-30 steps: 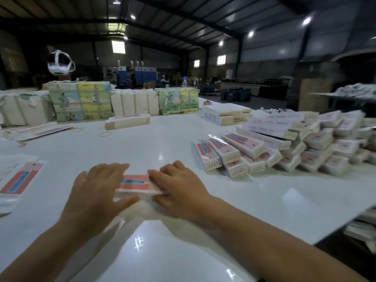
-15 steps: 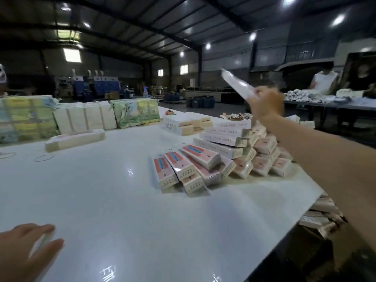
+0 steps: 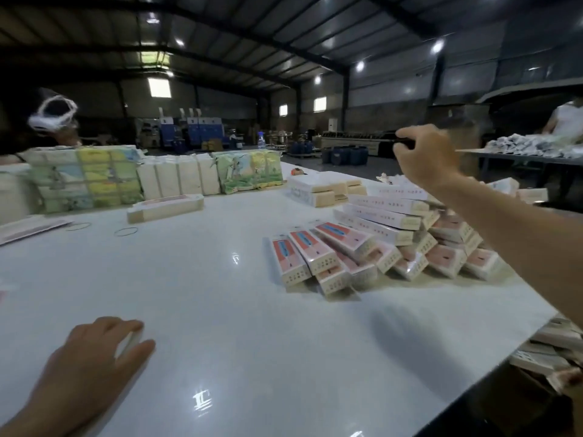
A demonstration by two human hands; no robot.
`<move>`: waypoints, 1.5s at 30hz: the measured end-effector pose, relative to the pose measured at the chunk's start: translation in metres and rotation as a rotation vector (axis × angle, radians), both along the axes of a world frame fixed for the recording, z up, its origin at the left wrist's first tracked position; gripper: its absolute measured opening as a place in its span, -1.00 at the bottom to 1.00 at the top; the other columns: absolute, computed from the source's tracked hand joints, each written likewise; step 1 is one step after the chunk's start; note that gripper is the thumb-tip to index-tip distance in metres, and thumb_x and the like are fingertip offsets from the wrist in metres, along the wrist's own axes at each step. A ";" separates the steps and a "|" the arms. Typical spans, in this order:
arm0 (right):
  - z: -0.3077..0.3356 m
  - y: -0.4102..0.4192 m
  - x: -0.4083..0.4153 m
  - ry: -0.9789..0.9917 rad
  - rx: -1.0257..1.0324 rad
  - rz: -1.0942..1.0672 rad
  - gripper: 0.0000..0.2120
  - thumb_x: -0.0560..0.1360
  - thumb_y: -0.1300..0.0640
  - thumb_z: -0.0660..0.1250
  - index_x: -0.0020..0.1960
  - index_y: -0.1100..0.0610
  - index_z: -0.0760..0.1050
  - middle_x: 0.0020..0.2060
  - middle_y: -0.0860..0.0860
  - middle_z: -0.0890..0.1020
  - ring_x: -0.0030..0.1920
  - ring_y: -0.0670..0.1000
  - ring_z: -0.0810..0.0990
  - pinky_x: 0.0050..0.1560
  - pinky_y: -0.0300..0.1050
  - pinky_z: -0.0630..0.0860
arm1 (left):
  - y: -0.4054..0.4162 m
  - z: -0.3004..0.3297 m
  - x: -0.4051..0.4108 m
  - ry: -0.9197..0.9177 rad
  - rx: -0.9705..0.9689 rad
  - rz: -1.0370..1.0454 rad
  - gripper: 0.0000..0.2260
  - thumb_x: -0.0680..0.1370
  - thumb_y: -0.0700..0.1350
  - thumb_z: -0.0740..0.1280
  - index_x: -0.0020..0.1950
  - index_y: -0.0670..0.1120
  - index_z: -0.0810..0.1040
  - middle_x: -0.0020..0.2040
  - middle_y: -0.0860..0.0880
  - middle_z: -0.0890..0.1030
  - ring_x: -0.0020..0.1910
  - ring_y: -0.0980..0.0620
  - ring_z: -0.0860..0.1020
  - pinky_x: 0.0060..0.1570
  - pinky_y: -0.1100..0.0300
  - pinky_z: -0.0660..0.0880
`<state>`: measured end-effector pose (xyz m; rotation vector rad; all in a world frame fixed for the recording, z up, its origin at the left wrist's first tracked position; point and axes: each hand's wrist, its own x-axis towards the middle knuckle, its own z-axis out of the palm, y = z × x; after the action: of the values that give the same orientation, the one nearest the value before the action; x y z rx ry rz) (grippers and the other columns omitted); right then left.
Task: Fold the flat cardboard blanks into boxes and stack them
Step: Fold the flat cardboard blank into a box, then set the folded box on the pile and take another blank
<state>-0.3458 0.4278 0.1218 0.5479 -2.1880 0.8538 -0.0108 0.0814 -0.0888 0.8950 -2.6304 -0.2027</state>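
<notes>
My left hand (image 3: pixel 91 364) rests on the white table (image 3: pixel 220 310) at the near left and pinches a white cardboard blank (image 3: pixel 128 343) between thumb and fingers; most of the blank is hidden under the hand. My right hand (image 3: pixel 422 159) is raised above the pile of folded pink-and-white boxes (image 3: pixel 378 247) at the right. Its fingers are loosely curled and it holds nothing. The boxes lie in slanted overlapping rows.
Wrapped bundles (image 3: pixel 85 178) and white packs (image 3: pixel 179 178) line the far edge. A stack of flat blanks (image 3: pixel 164 207) and rubber bands (image 3: pixel 126 231) lie before them. A person wearing a headset (image 3: pixel 52 116) is at the far left. More cartons (image 3: pixel 549 348) lie below the right edge.
A second ago both hands pressed a box on the table. My right hand then lifted it over the pile and now holds nothing. My left hand stayed low at the near left.
</notes>
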 end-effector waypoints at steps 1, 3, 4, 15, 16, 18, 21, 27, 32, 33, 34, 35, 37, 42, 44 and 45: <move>-0.003 -0.021 0.023 0.033 0.020 0.137 -0.69 0.56 0.12 0.22 0.27 0.14 0.52 0.21 0.13 0.55 0.22 0.14 0.46 0.27 0.12 0.39 | 0.010 0.009 0.000 0.002 0.001 0.007 -0.52 0.42 0.30 0.20 0.18 0.07 0.58 0.19 -0.04 0.54 0.21 -0.12 0.43 0.21 -0.03 0.35; -0.025 -0.061 0.072 0.057 0.123 0.403 -0.74 0.55 0.12 0.26 0.21 0.14 0.56 0.15 0.08 0.61 0.11 0.03 0.51 0.19 -0.01 0.43 | 0.022 0.017 0.004 0.007 0.008 0.009 -0.62 0.52 0.20 0.24 0.25 0.06 0.52 0.27 -0.01 0.48 0.26 -0.07 0.36 0.23 0.05 0.31; -0.042 -0.079 0.096 0.052 0.192 0.520 -0.75 0.55 0.11 0.28 0.18 0.12 0.58 0.13 0.05 0.62 0.09 -0.02 0.51 0.16 -0.08 0.41 | 0.027 0.020 0.005 0.008 -0.003 0.005 -0.64 0.54 0.17 0.23 0.27 0.06 0.49 0.29 0.01 0.46 0.27 -0.05 0.34 0.24 0.08 0.29; -0.188 -0.176 0.189 -0.107 0.636 0.737 -0.70 0.59 0.00 0.17 0.26 -0.03 0.54 0.28 -0.09 0.50 0.26 -0.02 0.42 0.23 -0.19 0.35 | 0.032 0.022 0.009 0.022 0.066 -0.001 -0.66 0.53 0.13 0.21 0.24 0.03 0.50 0.26 0.01 0.46 0.27 -0.02 0.33 0.21 0.09 0.28; -0.190 -0.176 0.188 -0.107 0.637 0.739 -0.70 0.59 0.00 0.17 0.27 -0.04 0.53 0.29 -0.11 0.49 0.27 -0.05 0.41 0.23 -0.21 0.33 | 0.030 0.023 0.008 0.028 0.105 0.000 -0.66 0.52 0.12 0.23 0.23 0.03 0.51 0.24 0.01 0.47 0.26 -0.02 0.35 0.21 0.09 0.30; -0.192 -0.176 0.188 -0.101 0.630 0.753 -0.71 0.59 0.00 0.18 0.26 -0.05 0.53 0.28 -0.13 0.49 0.27 -0.08 0.40 0.23 -0.24 0.31 | 0.015 0.035 0.012 0.109 0.258 0.019 -0.68 0.49 0.10 0.28 0.20 0.02 0.55 0.22 0.02 0.51 0.23 0.00 0.43 0.20 0.09 0.37; -0.192 -0.178 0.187 -0.099 0.613 0.764 -0.71 0.58 0.01 0.20 0.25 -0.04 0.54 0.27 -0.15 0.50 0.28 -0.11 0.39 0.24 -0.25 0.31 | -0.041 0.068 0.029 0.199 0.306 0.203 -0.64 0.49 0.08 0.32 0.24 -0.04 0.51 0.23 -0.01 0.52 0.15 -0.04 0.50 0.10 0.11 0.44; -0.192 -0.178 0.189 -0.099 0.608 0.766 -0.71 0.57 0.01 0.21 0.26 -0.05 0.53 0.23 -0.16 0.51 0.24 -0.11 0.40 0.19 -0.28 0.31 | -0.139 0.081 0.094 -0.196 0.162 0.813 -0.11 0.23 0.47 0.35 0.31 -0.13 0.32 0.31 -0.17 0.32 0.30 -0.16 0.28 0.16 -0.04 0.26; -0.190 -0.179 0.190 -0.131 0.593 0.764 -0.72 0.56 0.01 0.24 0.23 -0.04 0.55 0.19 -0.17 0.52 0.20 -0.13 0.40 0.17 -0.28 0.30 | -0.175 0.071 0.102 -0.154 0.195 0.852 -0.16 0.19 0.35 0.48 0.25 -0.14 0.35 0.21 -0.16 0.42 0.22 -0.16 0.40 0.19 -0.01 0.33; -0.190 -0.178 0.190 -0.136 0.596 0.767 -0.72 0.56 0.01 0.24 0.23 -0.04 0.55 0.19 -0.18 0.52 0.20 -0.14 0.40 0.16 -0.29 0.29 | -0.180 0.073 0.104 -0.120 0.241 0.830 -0.23 0.20 0.30 0.51 0.18 -0.15 0.38 0.16 -0.16 0.47 0.16 -0.16 0.45 0.19 -0.01 0.38; -0.190 -0.178 0.190 -0.139 0.596 0.770 -0.72 0.56 0.02 0.24 0.24 -0.05 0.55 0.18 -0.19 0.51 0.20 -0.15 0.39 0.15 -0.30 0.28 | -0.184 0.076 0.105 -0.092 0.278 0.805 -0.32 0.20 0.25 0.54 0.08 -0.15 0.41 0.09 -0.15 0.51 0.09 -0.15 0.49 0.16 -0.01 0.42; -0.190 -0.177 0.190 -0.140 0.591 0.772 -0.73 0.56 0.02 0.25 0.23 -0.06 0.55 0.18 -0.20 0.51 0.20 -0.15 0.39 0.14 -0.31 0.27 | -0.187 0.077 0.106 -0.071 0.286 0.787 -0.41 0.21 0.20 0.56 -0.03 -0.14 0.41 0.02 -0.14 0.53 0.03 -0.14 0.51 0.12 0.00 0.46; -0.190 -0.177 0.191 -0.143 0.586 0.770 -0.73 0.55 0.03 0.25 0.23 -0.06 0.55 0.18 -0.20 0.51 0.20 -0.15 0.40 0.15 -0.30 0.28 | -0.190 0.076 0.108 -0.042 0.244 0.781 -0.50 0.24 0.15 0.56 -0.14 -0.11 0.37 -0.11 -0.11 0.53 -0.09 -0.10 0.52 -0.03 0.07 0.49; -0.190 -0.179 0.190 -0.166 0.582 0.771 -0.73 0.55 0.03 0.25 0.23 -0.05 0.55 0.19 -0.19 0.51 0.21 -0.14 0.39 0.22 -0.24 0.31 | -0.183 0.075 0.105 -0.125 -0.004 0.871 -0.43 0.30 0.15 0.52 0.11 -0.11 0.37 0.03 -0.12 0.50 0.08 -0.11 0.46 0.03 0.02 0.37; -0.191 -0.178 0.191 -0.162 0.592 0.771 -0.72 0.56 0.02 0.24 0.24 -0.06 0.54 0.19 -0.20 0.51 0.21 -0.14 0.39 0.22 -0.25 0.31 | -0.178 0.080 0.101 -0.140 -0.102 0.882 -0.51 0.37 0.09 0.47 0.13 -0.09 0.35 0.07 -0.12 0.52 0.12 -0.11 0.45 0.06 0.02 0.32; -0.191 -0.178 0.191 -0.158 0.593 0.772 -0.73 0.56 0.02 0.23 0.24 -0.06 0.54 0.19 -0.20 0.50 0.21 -0.14 0.39 0.22 -0.25 0.31 | -0.175 0.084 0.099 -0.105 -0.094 0.851 -0.60 0.43 0.04 0.42 0.12 -0.09 0.33 0.04 -0.12 0.53 0.07 -0.10 0.49 0.01 0.04 0.32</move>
<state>-0.1548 0.2495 -0.0694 1.7406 -2.3787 0.5985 0.0880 -0.0937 -0.0049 1.9062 -2.0776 0.1901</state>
